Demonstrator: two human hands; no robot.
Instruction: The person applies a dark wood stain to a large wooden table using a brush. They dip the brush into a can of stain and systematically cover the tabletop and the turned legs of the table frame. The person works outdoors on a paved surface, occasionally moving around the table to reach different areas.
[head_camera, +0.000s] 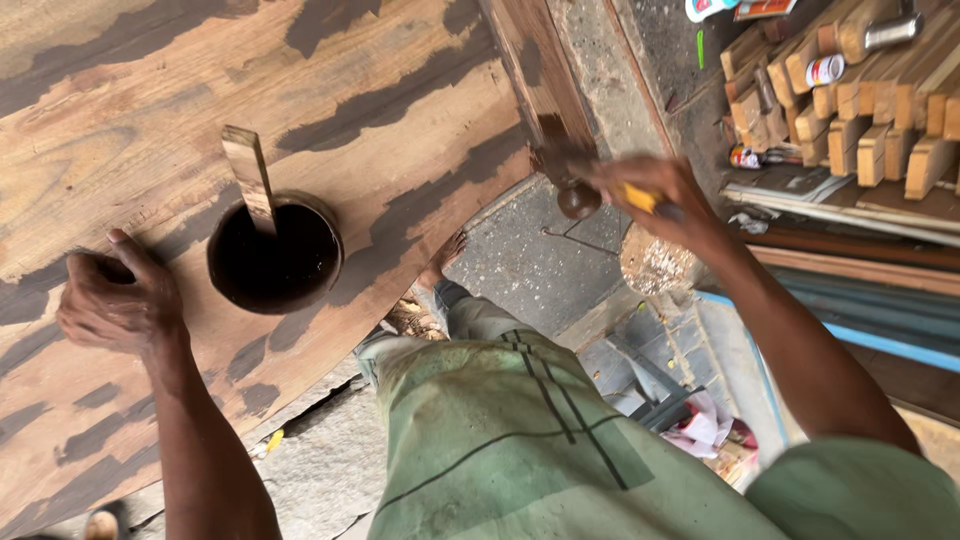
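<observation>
Left hand (118, 300) rests flat on a stained wooden board (400, 90), just beside a round container of dark stain (275, 255) with a flat wood stick (250, 175) standing in it. Right hand (650, 195) grips a yellow-handled brush (590, 185), blurred, apparently touching the board's edge. Stacked wood blocks (860, 110) lie upper right.

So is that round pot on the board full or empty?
Not empty: the pot holds dark liquid close to its rim, and a flat wooden stick stands in it, leaning out over the edge.

Soft even daylight (right hand (645, 190) blurred)
</observation>
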